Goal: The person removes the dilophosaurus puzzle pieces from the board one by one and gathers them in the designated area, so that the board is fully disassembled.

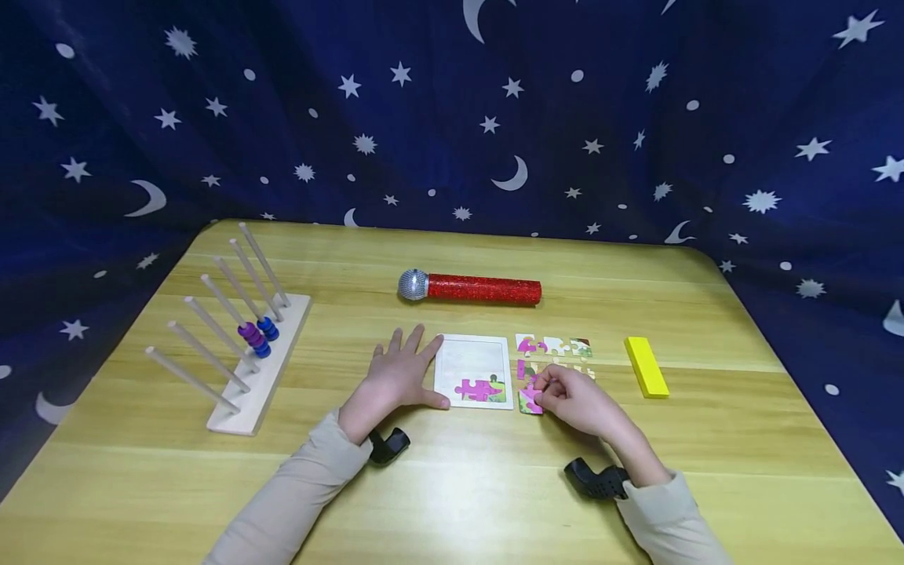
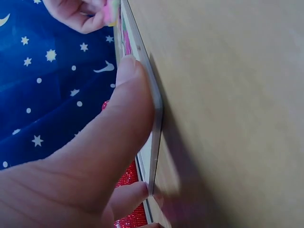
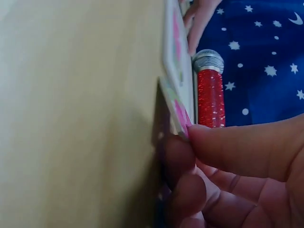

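resting the left hand (image 1: 399,373) at the left side of the white puzzle tray (image 1: 472,357), with fingers spread apart, with the thumb laid on its near left corner and the forefinger touching its far left corner. pinching a pink and green puzzle piece (image 1: 529,399) between thumb and fingers of the right hand (image 1: 579,400), just right of the tray's near right corner; tilting it, with the held end raised. cannot tell whether touching the tray's edge.

can see joined pieces (image 1: 478,390), pink and green, inside the tray along its near right part. also loose pieces (image 1: 556,347) in rows just right of the tray, partly hidden behind the right hand.

farther right of the tray, can see a yellow block (image 1: 646,367). beyond the tray's far edge, a red microphone (image 1: 483,289) with a silver head, lying on its side. well left of the tray, past the left hand, a wooden peg stand (image 1: 226,422) with purple and blue rings (image 1: 251,336) on two pegs. under the tray, a wooden table (image 1: 480,486).
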Available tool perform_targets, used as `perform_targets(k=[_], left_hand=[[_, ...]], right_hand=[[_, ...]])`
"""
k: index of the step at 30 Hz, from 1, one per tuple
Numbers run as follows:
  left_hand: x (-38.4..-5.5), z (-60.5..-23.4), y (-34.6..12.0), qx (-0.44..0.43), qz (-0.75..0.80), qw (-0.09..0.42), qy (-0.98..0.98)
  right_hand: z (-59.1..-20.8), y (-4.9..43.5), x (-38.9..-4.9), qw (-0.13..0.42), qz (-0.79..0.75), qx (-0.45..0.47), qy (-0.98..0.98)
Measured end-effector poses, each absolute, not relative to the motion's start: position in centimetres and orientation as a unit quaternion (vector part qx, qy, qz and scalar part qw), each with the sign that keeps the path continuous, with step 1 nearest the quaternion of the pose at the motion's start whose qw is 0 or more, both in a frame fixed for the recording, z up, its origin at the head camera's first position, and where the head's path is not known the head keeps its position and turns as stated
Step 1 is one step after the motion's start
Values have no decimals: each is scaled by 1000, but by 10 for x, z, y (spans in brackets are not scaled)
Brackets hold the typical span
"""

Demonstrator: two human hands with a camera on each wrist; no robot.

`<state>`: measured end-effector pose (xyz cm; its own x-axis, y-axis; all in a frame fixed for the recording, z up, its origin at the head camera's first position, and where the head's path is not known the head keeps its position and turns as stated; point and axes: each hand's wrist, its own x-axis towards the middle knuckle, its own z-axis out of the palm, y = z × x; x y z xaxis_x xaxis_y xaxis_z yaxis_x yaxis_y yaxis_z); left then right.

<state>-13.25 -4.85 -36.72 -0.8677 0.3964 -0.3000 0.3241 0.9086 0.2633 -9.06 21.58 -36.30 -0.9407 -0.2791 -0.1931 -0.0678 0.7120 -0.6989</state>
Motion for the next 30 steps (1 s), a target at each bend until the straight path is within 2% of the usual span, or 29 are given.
perform_targets(k=[14, 17, 23, 30], left_hand=[[-133, -366, -49, 185, 108, 177, 961], [-134, -367, -49, 184, 109, 179, 960], [-134, -367, -48, 183, 112, 178, 960], [-134, -368, -48, 182, 109, 167, 963]], right_hand=[[-358, 206, -93, 96, -299, -81, 946], [-357, 196, -97, 90, -297, -106, 945], [-361, 171, -100, 110, -314, -204, 921], [-370, 160, -99, 113, -299, -226, 920]])
